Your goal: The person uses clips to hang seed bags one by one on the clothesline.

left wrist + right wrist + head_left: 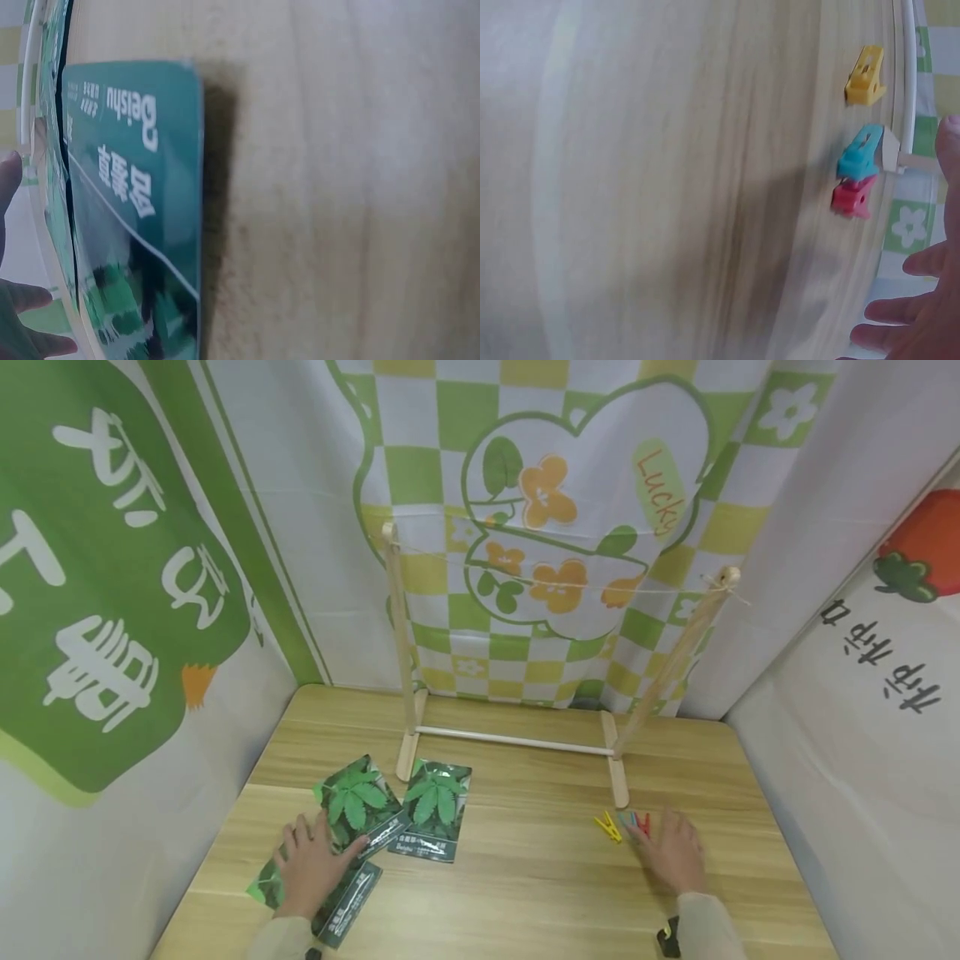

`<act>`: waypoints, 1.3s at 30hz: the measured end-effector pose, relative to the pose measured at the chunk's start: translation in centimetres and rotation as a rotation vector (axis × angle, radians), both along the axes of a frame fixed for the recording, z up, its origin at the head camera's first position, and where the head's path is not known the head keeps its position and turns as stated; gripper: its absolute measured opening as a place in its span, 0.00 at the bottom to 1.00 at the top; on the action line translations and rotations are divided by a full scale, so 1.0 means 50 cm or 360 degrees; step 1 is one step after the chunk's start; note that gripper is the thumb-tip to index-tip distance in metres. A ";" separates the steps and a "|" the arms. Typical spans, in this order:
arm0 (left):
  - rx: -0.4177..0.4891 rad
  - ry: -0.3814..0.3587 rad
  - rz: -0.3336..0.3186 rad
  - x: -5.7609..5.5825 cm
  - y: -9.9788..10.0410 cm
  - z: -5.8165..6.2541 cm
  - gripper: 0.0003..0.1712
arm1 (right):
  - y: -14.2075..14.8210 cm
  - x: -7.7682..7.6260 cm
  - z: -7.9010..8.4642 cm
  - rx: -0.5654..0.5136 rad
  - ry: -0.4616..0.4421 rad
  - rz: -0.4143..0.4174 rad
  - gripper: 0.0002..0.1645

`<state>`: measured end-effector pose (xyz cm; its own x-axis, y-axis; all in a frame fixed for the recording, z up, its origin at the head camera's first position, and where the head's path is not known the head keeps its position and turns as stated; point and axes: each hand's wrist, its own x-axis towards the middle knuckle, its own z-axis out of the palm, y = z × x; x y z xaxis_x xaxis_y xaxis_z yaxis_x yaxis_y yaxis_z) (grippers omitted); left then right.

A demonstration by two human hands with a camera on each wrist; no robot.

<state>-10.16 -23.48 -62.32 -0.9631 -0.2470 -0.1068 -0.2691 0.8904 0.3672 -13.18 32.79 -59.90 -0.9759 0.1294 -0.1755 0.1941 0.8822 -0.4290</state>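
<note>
My left hand (311, 864), fingers spread, is over the glossy leaf-printed packets at the left of the table. It partly covers the nearest packet (351, 903), whose dark green lettered end (176, 150) shows in the left wrist view. A second packet (356, 802) lies by its fingertips, overlapping a third packet (435, 810) to the right. On the right side, my right hand (675, 853) reaches forward with nothing in its fingers. Near its thumb lie a yellow clothespin (608, 827), a blue clothespin (861, 151) and a red clothespin (854, 196), the last two side by side.
A wooden rack stands at the back, with a left post (401, 635), a right post (678, 660) and a string (525, 578) tied between their tops. A white rod (517, 741) joins its feet. Behind hangs a checked curtain (468, 410). A small black object (667, 937) lies by the right sleeve.
</note>
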 end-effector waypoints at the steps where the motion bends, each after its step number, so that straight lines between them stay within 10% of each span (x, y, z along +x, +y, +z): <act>1: 0.0009 -0.0012 0.0007 0.002 -0.002 0.001 0.62 | 0.003 0.002 0.000 0.0003 -0.0011 0.0002 0.56; 39: 0.0120 -0.0091 0.0103 0.040 -0.034 -0.001 0.64 | 0.038 0.006 -0.047 0.0046 -0.0057 -0.0085 0.48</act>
<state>-8.16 -25.16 -62.40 -0.9372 -0.2978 -0.1817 -0.3476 0.8408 0.4150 -12.87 34.69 -62.23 -0.9607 0.1868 -0.2055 0.2561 0.8820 -0.3956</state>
